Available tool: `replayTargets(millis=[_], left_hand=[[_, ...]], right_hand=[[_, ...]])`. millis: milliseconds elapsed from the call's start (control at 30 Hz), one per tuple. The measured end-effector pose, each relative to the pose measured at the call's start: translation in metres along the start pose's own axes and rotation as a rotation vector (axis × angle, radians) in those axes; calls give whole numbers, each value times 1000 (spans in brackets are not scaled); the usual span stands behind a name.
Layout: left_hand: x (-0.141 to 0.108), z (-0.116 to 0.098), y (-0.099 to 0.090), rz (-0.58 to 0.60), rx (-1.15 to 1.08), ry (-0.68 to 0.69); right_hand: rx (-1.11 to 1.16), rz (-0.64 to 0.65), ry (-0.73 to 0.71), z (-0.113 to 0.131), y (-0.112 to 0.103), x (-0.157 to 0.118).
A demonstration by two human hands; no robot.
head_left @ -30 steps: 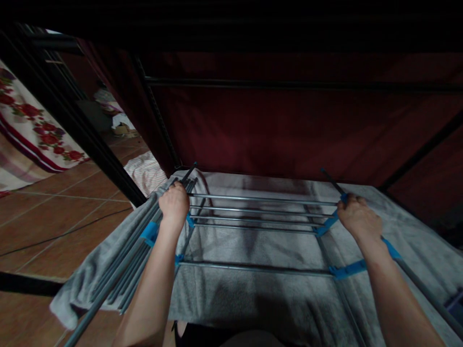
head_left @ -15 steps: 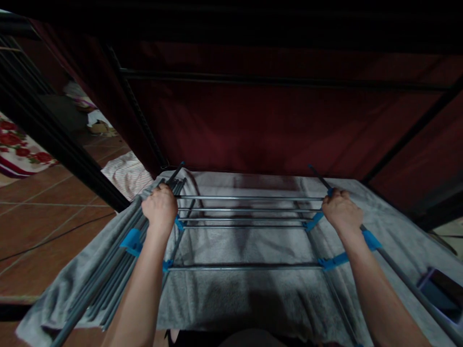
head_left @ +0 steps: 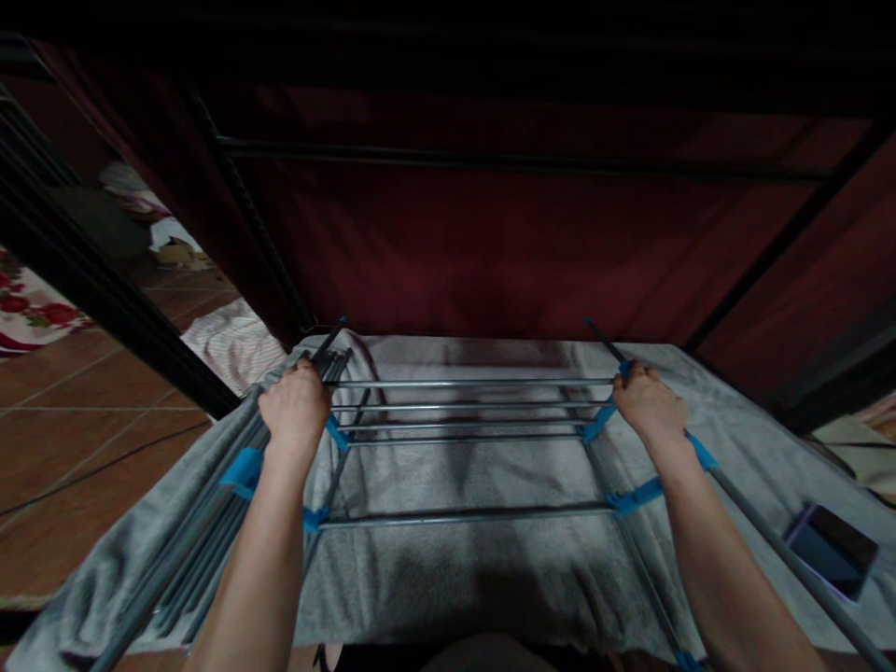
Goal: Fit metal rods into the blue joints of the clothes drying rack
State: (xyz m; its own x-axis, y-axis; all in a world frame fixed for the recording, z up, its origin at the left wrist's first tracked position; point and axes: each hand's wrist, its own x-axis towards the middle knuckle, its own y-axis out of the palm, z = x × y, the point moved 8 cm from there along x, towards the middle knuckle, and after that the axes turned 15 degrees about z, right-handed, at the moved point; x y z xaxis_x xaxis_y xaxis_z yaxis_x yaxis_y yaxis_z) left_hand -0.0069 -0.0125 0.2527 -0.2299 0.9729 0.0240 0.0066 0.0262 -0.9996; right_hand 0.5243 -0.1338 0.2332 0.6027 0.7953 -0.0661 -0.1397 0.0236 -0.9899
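Note:
Between my arms stands a partly assembled rack of grey metal tubes joined by bright blue plastic connectors. My left hand is closed around the rack's left side, near the end of the uppermost crossbar. At the opposite end of that bar, my right hand is wrapped over the right side tube by a blue fitting. Several crossbars run below the top one. What lies under both palms is hidden.
A bundle of loose grey tubes lies beside my left forearm on a grey blanket. To the right rests a phone. Dark red fabric hangs behind, framed by black bars. Striped cloth lies on the tiled floor at left.
The whole view has shifted slightly, so rack and hands appear a little further left, and more of the phone shows. Both hands keep their hold on the rack.

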Motion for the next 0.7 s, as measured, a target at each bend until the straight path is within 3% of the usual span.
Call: replayTargets(millis=[467, 700], left_hand=[[9, 2, 0, 28, -62, -22], [-5, -2, -8, -17, -59, -46]], right_hand=[[-2, 13, -27, -2, -3, 3], [-32, -19, -46, -2, -5, -7]])
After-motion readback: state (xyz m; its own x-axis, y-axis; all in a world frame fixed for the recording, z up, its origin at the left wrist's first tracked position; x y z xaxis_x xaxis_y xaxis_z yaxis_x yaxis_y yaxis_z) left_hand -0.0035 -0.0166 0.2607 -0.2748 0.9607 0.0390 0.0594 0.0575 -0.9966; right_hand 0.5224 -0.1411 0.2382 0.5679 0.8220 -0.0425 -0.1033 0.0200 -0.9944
